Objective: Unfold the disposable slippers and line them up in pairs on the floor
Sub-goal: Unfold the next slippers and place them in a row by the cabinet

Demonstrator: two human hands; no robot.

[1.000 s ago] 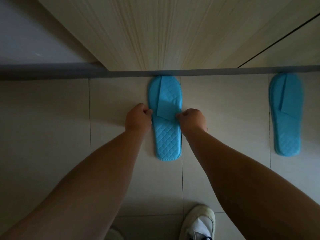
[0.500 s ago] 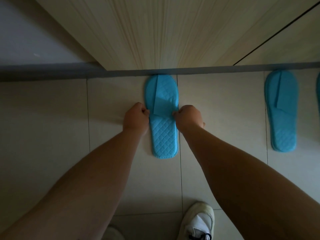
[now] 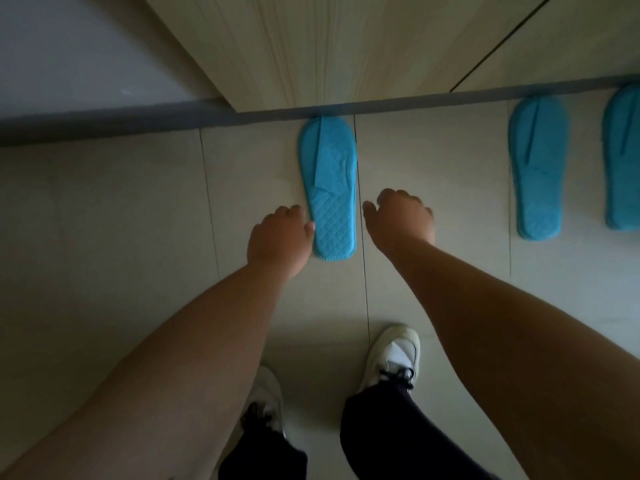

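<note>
A blue disposable slipper [image 3: 330, 188] lies flat on the tiled floor, its toe against the grey baseboard and its upper still folded flat over the sole. My left hand [image 3: 278, 237] hovers at the slipper's left heel edge, fingers curled, thumb just touching or next to it. My right hand [image 3: 401, 216] is to the right of the slipper, apart from it, fingers loosely curled and holding nothing. Two more blue slippers lie to the right: one [image 3: 538, 168] in full view, the other [image 3: 625, 161] cut off by the frame edge.
A grey baseboard [image 3: 138, 124] runs along the wall, with a pale wooden panel [image 3: 329, 50] above it. My white shoes [image 3: 394, 358] and dark trouser legs stand on the beige floor tiles [image 3: 104, 220] below my arms.
Both hands have let go of the slipper's sides and drawn back toward me. The slipper stays against the baseboard. The view has shifted, showing a third slipper at the right.
</note>
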